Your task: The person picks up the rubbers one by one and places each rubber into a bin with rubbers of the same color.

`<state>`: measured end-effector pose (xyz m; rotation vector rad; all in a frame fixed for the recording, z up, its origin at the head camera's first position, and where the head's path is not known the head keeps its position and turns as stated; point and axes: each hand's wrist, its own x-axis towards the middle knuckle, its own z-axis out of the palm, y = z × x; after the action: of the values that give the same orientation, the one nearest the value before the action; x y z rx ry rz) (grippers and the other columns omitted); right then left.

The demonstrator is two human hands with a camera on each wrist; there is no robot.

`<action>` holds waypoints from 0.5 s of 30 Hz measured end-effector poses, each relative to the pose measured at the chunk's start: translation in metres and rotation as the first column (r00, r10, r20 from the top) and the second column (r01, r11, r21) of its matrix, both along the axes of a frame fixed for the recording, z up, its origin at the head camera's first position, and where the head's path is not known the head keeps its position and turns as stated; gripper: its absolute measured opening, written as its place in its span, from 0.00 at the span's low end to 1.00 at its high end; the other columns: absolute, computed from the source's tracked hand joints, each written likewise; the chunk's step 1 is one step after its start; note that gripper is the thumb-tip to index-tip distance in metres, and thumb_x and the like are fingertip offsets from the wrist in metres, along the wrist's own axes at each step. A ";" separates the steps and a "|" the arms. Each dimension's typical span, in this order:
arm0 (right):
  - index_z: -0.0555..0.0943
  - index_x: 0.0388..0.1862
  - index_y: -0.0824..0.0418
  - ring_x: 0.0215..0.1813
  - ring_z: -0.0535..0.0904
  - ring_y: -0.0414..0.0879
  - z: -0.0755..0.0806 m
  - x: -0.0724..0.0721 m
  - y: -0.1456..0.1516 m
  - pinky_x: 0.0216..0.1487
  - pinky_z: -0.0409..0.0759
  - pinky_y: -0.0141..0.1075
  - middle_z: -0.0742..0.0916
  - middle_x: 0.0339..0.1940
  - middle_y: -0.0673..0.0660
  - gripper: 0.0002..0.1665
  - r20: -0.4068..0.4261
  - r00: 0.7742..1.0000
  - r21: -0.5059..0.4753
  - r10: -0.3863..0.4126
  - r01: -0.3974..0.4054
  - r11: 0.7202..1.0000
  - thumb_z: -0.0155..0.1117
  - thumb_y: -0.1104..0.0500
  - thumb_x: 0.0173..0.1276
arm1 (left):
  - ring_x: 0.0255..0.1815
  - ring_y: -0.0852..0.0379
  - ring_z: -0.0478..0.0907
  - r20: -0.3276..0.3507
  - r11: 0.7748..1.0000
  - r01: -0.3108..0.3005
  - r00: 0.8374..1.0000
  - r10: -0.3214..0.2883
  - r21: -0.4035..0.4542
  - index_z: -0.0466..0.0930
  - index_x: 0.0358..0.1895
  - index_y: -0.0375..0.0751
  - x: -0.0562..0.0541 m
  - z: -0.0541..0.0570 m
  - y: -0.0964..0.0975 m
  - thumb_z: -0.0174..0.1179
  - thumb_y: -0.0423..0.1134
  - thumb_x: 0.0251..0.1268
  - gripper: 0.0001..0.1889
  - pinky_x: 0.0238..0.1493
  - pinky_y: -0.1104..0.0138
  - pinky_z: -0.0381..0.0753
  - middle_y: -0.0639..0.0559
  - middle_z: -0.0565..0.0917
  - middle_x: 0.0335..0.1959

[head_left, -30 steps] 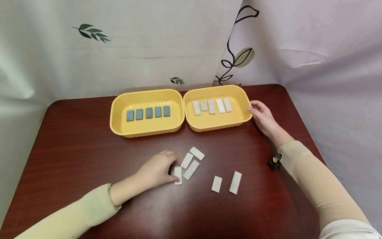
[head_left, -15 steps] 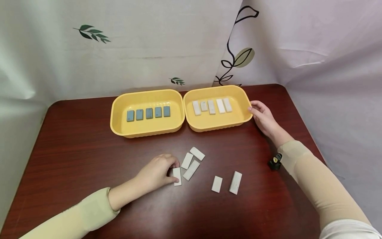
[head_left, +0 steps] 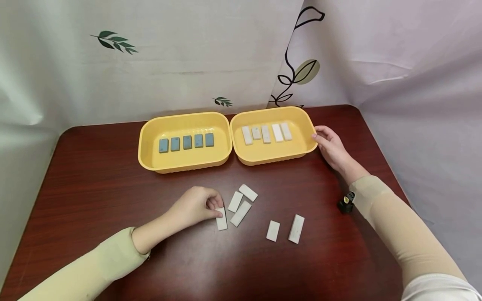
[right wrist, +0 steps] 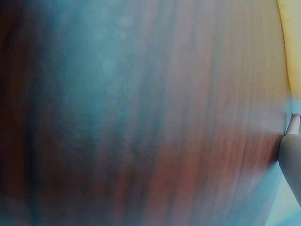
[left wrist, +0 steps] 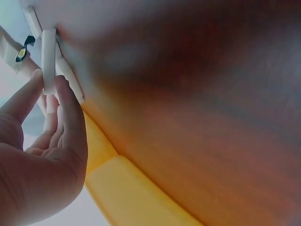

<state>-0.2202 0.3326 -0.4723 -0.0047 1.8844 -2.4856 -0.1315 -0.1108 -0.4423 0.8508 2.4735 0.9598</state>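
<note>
In the head view my left hand (head_left: 196,205) pinches a white rectangular block (head_left: 222,221) by its upper end, between thumb and fingers. The left wrist view shows the same white block (left wrist: 48,61) edge-on between thumb and fingertip. Just right of it lie several more white blocks, one of them the long block (head_left: 241,213). My right hand (head_left: 333,148) holds the right end of a yellow tray (head_left: 275,158), thumb at the rim and fingers outside. Several white blocks (head_left: 266,134) lie in a row inside that tray. The right wrist view catches only part of the hand.
A second yellow tray (head_left: 184,165) stands against the first on its left, with several blue-grey blocks (head_left: 187,142) in a row. A short white block (head_left: 273,231) and a longer white block (head_left: 296,229) lie apart at the front right. Curtains hang behind the table.
My left hand has closed on the white block and drawn it slightly left, away from the other loose blocks. The right hand stays at the tray's end.
</note>
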 end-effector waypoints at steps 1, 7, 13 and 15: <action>0.81 0.47 0.56 0.47 0.83 0.38 0.000 0.000 0.000 0.52 0.81 0.25 0.88 0.43 0.47 0.15 -0.001 1.000 0.004 0.000 0.000 1.000 0.52 0.74 0.80 | 0.28 0.70 0.80 -0.003 1.000 0.000 1.000 0.000 -0.001 0.87 0.32 0.43 -0.002 0.002 0.000 0.81 0.32 0.54 0.09 0.35 0.74 0.83 0.58 0.87 0.25; 0.81 0.47 0.57 0.48 0.82 0.39 -0.001 -0.001 0.000 0.52 0.81 0.25 0.87 0.43 0.48 0.15 -0.005 1.000 0.012 -0.006 0.006 1.000 0.52 0.74 0.80 | 0.29 0.68 0.82 -0.043 1.000 0.005 0.999 -0.005 -0.006 0.88 0.33 0.43 -0.016 0.020 0.003 0.81 0.33 0.55 0.09 0.36 0.72 0.85 0.57 0.89 0.27; 0.80 0.48 0.57 0.48 0.82 0.39 -0.001 -0.001 0.001 0.52 0.81 0.24 0.87 0.43 0.48 0.13 0.003 1.000 0.023 -0.008 0.008 1.000 0.53 0.73 0.80 | 0.32 0.65 0.85 -0.088 1.000 0.001 0.996 0.000 0.004 0.89 0.35 0.44 -0.031 0.045 0.012 0.80 0.33 0.56 0.08 0.39 0.68 0.87 0.57 0.90 0.29; 0.80 0.48 0.57 0.48 0.82 0.38 -0.001 -0.001 0.000 0.52 0.81 0.24 0.87 0.43 0.47 0.13 0.006 1.000 0.025 -0.009 0.008 1.000 0.53 0.73 0.80 | 0.33 0.63 0.86 -0.098 1.000 0.000 0.995 0.001 0.012 0.89 0.35 0.44 -0.037 0.056 0.017 0.80 0.34 0.56 0.08 0.41 0.67 0.88 0.56 0.90 0.29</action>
<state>-0.2209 0.3329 -0.4733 0.0114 1.9172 -2.4642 -0.1684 -0.0939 -0.3866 0.9218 2.5522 0.9550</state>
